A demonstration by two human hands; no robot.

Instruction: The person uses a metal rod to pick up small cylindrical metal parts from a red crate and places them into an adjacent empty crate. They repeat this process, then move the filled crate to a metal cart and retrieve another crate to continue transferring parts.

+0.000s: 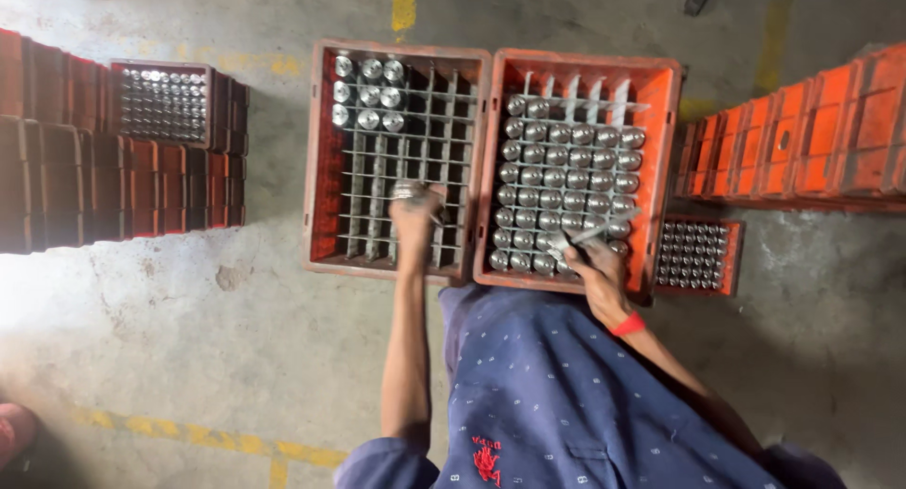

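While my left hand [415,210] is closing around one metal cylinder [408,191] over the barely filled left crate [319,159], my right hand [595,262] is gripping a thin metal piece [595,232] over the nearly full right crate [666,159].

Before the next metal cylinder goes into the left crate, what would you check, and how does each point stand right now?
1. Left hand has a firm hold on a metal cylinder: ok, it grips one over the grid.
2. Free cells in the left crate: ok, only nine cylinders sit in its far left corner.
3. Supply in the right crate: ok, most cells are filled; the far row is nearly empty.
4. Right hand has the next piece: cannot tell, it rests on the near cylinders and its fingers blur.
5. Cell under the left hand is unblocked: cannot tell, the hand hides it.
6. Crates sit side by side, touching: ok.
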